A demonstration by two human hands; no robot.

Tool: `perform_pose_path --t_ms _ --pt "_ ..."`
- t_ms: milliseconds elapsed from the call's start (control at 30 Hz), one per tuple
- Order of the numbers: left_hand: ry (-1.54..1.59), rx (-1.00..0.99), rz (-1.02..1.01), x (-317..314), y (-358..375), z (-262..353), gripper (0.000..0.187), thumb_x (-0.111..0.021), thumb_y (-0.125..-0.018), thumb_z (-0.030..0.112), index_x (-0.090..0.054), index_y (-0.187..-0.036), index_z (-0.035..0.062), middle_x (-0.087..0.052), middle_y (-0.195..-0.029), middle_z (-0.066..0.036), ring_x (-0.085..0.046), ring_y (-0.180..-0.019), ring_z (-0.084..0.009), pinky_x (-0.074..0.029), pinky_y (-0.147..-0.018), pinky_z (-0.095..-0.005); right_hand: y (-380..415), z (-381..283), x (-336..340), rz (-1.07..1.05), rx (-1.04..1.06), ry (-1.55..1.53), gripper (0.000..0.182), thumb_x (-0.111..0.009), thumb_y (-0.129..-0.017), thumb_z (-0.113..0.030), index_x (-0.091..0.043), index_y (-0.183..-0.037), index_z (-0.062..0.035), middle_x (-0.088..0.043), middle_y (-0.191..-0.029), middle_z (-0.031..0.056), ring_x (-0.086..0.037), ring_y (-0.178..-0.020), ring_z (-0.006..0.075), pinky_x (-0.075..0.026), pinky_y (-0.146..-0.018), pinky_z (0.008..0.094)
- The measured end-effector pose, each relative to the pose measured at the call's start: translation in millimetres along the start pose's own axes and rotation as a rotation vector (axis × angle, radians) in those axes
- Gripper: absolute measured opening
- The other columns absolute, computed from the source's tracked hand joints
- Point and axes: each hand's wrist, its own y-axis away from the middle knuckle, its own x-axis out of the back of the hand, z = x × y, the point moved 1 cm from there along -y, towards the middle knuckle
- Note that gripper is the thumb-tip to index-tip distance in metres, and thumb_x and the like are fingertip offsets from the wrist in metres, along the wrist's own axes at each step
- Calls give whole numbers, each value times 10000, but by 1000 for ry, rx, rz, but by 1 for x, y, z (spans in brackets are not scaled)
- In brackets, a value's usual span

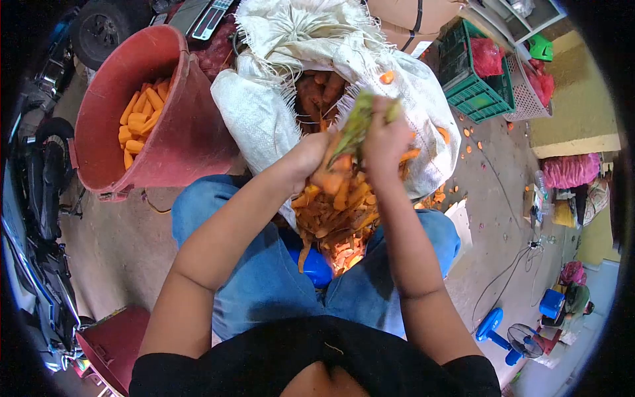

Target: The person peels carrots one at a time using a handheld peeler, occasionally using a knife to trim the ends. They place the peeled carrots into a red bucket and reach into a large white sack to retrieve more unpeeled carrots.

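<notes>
In the head view, my left hand is closed around a carrot, its orange surface smeared by motion. My right hand, also blurred, is closed beside a green-yellow thing that lies between my hands; its kind is too blurred to tell. Directly below them, a heap of carrot peelings fills the space between my knees. Unpeeled carrots show inside the open mouth of a white woven sack just beyond my hands.
A red bucket at the left holds peeled orange carrots. Part of a blue container shows under the peelings. Green crate and cardboard box stand behind. A motorcycle is far left, a blue fan lower right.
</notes>
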Motion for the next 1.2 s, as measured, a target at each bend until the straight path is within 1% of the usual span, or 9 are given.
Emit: perform_pose_path --t_ms 133,267,333,400,533,633,700,933,1200 --pt "-176 77 -147 -25 28 -3 371 -347 -852 358 -493 -959 34 -567 -828 -73 -563 -659 -142 -470 -626 -273 -50 52 33 329 -406 -44 266 -473 -806 -184 -521 -668 39 -501 -531 102 -445 -482 168 -363 -466 315" --pt "62 110 -173 -18 28 1 407 -359 -846 357 -454 -1031 7 -559 -836 -104 -571 -693 -180 -475 -654 -308 -56 55 40 360 -402 -419 278 -485 -806 -204 -518 -670 37 -480 -540 36 -424 -498 102 -342 -451 283" --pt "277 87 -263 -1 15 6 421 -348 -848 352 -423 -1054 -8 -551 -829 -137 -572 -697 -230 -483 -645 -349 -46 35 31 275 -328 -573 281 -492 -805 -226 -517 -692 30 -470 -565 5 -407 -509 76 -325 -448 263" --pt "312 76 -185 2 10 9 365 -341 -856 331 -440 -1005 14 -556 -827 -145 -577 -660 -229 -493 -584 -314 -36 24 25 206 -308 -564 278 -498 -804 -234 -524 -721 30 -485 -578 15 -415 -512 78 -337 -461 246" --pt "368 51 -290 4 0 7 371 -331 -853 339 -444 -981 9 -553 -811 -129 -578 -653 -231 -497 -574 -329 -13 -14 16 -17 -378 -448 277 -512 -806 -252 -535 -803 24 -508 -643 24 -450 -530 78 -372 -487 217" --pt "421 15 -144 1 -1 8 371 -337 -844 340 -446 -971 9 -550 -791 -116 -577 -642 -230 -498 -570 -327 -11 -9 9 35 -202 -408 299 -518 -802 -273 -535 -790 25 -517 -644 29 -456 -528 81 -377 -492 218" --pt "365 15 -58 2 0 12 358 -348 -830 338 -451 -964 22 -550 -781 -109 -574 -625 -222 -498 -552 -326 -16 -8 15 34 -440 -585 308 -525 -797 -283 -536 -781 25 -517 -645 27 -463 -521 88 -383 -489 217" --pt "446 8 -149 13 -3 10 322 -438 -794 354 -444 -933 64 -524 -751 -109 -564 -642 -216 -494 -525 -346 -25 7 20 -20 -785 -892 288 -526 -790 -313 -514 -786 -26 -511 -625 36 -485 -492 132 -409 -448 242" --pt "461 -19 -123 8 -2 10 309 -431 -801 334 -431 -942 59 -526 -753 -121 -568 -643 -226 -496 -529 -359 -20 3 13 -180 -848 -985 279 -500 -796 -349 -458 -745 -79 -453 -547 36 -443 -432 133 -390 -408 250"
